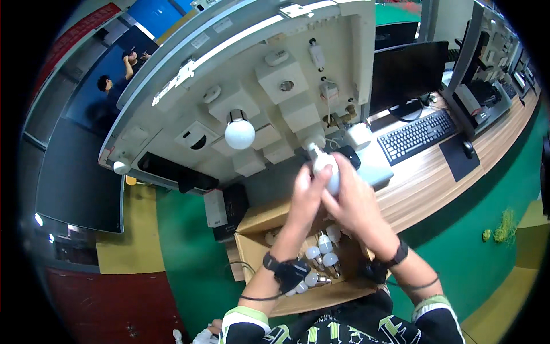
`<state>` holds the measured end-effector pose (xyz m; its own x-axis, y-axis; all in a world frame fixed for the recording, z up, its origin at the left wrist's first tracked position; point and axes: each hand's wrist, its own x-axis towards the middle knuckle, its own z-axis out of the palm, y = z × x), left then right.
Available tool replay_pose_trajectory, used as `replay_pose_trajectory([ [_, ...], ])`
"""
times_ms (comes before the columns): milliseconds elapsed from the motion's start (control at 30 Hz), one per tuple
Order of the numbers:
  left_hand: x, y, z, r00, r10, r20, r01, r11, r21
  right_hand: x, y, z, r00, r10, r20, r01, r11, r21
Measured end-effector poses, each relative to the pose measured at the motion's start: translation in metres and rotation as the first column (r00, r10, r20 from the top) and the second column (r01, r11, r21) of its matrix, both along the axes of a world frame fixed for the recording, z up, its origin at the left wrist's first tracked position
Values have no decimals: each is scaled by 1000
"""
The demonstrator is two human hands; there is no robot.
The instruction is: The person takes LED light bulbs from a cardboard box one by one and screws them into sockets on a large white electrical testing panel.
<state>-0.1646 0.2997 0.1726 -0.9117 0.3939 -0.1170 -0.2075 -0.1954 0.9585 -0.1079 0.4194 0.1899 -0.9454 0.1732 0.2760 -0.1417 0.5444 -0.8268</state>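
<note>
In front of the display board, both hands are closed around a white LED light bulb (pixel 327 164). Its metal screw base points up and away from me, toward a white socket on the board. My left hand (pixel 309 186) grips the bulb's left side with the thumb along it. My right hand (pixel 356 198) wraps the right side, its fingers partly hiding the bulb. Below my forearms sits an open cardboard box (pixel 321 299) with several loose light bulbs (pixel 325 243) inside. Another round bulb (pixel 239 134) is fitted in a holder on the board.
The white display board (pixel 229 63) carries boxes, sensors and small devices. To the right, a wooden desk (pixel 418 198) bears a monitor (pixel 408 74), a keyboard (pixel 416 136) and a mouse (pixel 468 149). Dark and white boxes (pixel 229 209) stand left of the cardboard box. Two people are at the far left.
</note>
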Motion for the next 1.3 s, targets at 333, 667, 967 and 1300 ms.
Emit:
replay_pose_trajectory([
  [333,-126,1,44,978,-117,175,67,962,266,-143,-8,48,988,-157,-3,154,964,216],
  [667,-163,38,-7,808,-588,-17,257,327,910,-146,-24,46,968,-201,150,231,947,-224],
  [967,-168,45,-9,848,-529,-41,225,290,930,-149,-33,35,980,-170,100,196,808,-555],
  [1300,-169,30,12,922,-355,156,141,680,719,-145,14,46,939,98,328,-20,972,-234],
])
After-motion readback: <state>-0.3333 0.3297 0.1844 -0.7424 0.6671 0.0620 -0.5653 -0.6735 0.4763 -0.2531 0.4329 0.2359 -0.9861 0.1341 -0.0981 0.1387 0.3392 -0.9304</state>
